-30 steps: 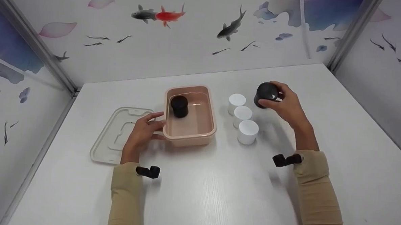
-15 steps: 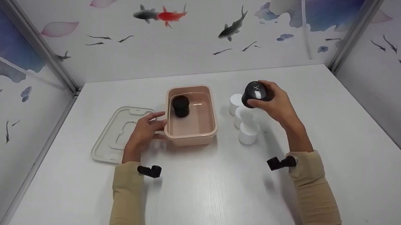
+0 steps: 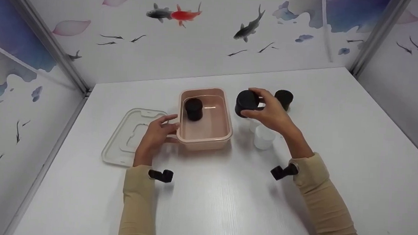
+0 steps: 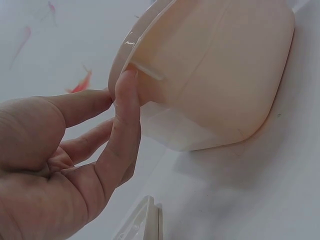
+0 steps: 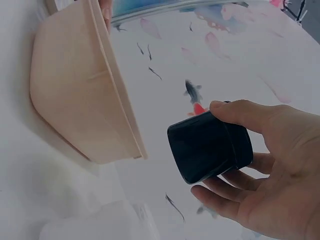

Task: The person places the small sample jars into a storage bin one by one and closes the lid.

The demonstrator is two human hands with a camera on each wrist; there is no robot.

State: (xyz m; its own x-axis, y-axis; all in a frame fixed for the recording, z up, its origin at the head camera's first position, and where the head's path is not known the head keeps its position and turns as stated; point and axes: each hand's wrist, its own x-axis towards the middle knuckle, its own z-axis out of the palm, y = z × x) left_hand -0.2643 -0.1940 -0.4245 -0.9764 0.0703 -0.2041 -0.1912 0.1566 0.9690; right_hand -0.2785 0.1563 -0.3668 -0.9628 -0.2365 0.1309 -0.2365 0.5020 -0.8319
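Observation:
My left hand (image 3: 159, 131) pinches the left rim of a pink plastic box (image 3: 202, 143), thumb tip at the edge and a finger (image 4: 127, 92) under the lip. A black jar (image 3: 194, 109) stands inside the box at its left. With my right hand (image 3: 273, 115) I hold another black jar (image 3: 247, 102) in the air, just right of the box. The right wrist view shows this jar (image 5: 205, 147) between thumb and fingers, tilted. Below that hand stands a white jar (image 3: 264, 138); a second white jar (image 3: 253, 127) is mostly covered by the hand.
A pale lid (image 3: 117, 145) lies flat on the white table (image 3: 205, 198), left of the box and partly under my left hand. One more black jar (image 3: 284, 98) stands behind my right hand. Printed wall panels (image 3: 197, 57) enclose the table's back and sides.
My right hand has carried the black jar leftward, over the white jars toward the box. The black jar behind that hand has come into view. My left hand keeps its hold.

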